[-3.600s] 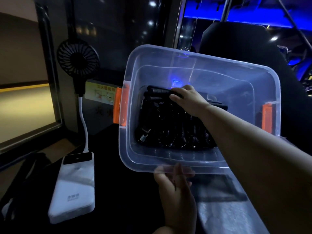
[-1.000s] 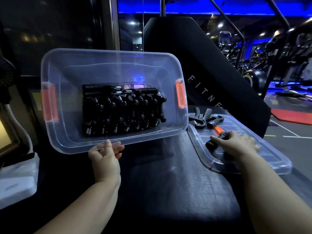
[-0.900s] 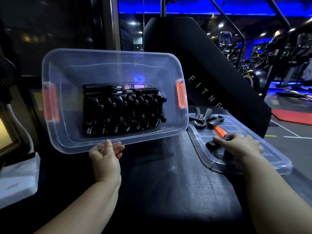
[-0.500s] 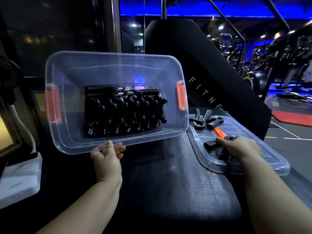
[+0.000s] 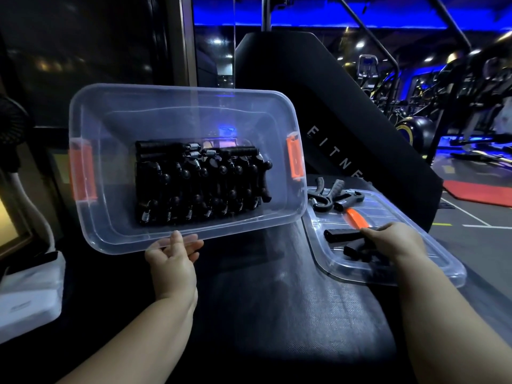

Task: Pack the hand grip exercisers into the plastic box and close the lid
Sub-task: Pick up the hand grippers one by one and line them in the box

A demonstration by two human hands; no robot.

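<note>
Here, plastic box (image 5: 116, 162) long axis left-right, opening facing viewer

The left hand (image 5: 171, 261) and right hand (image 5: 396, 239) were bare. The left forearm (image 5: 138, 336) and right forearm (image 5: 448, 314) were bare skin right to the frame's edge.

Clear glossy plastic box (image 5: 177, 112), clear ribbed plastic lid (image 5: 393, 268), matt black exercisers (image 5: 199, 184), woven-textured dark bench (image 5: 291, 314)
</note>
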